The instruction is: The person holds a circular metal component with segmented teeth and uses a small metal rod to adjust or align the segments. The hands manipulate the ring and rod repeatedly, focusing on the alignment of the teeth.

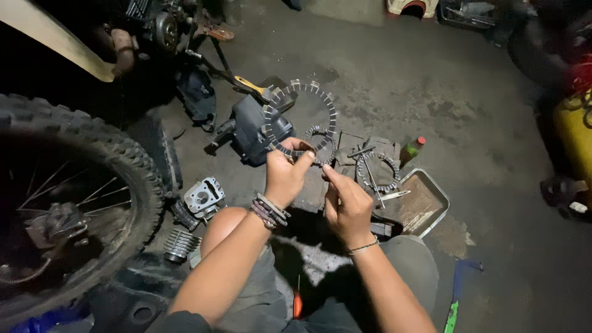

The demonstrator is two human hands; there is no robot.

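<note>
My left hand (285, 174) holds up a ring-shaped clutch friction plate (300, 118) with notched tabs around its rim, pinched at its lower edge between thumb and fingers. My right hand (347, 203) sits just to the right of it, forefinger stretched toward the plate's lower edge; whether it touches the plate is unclear. Behind the plate a smaller toothed ring (322, 141) lies on the floor, and another toothed ring (377, 170) rests to the right with thin metal tools across it.
A knobby motorcycle wheel (68, 185) fills the left. An engine cylinder (201, 198) and finned part (180, 244) lie by my knee. A black housing (253, 126), a metal tray (424, 200), a small green bottle (412, 150) and a green-blue tool (455, 296) lie on the concrete floor.
</note>
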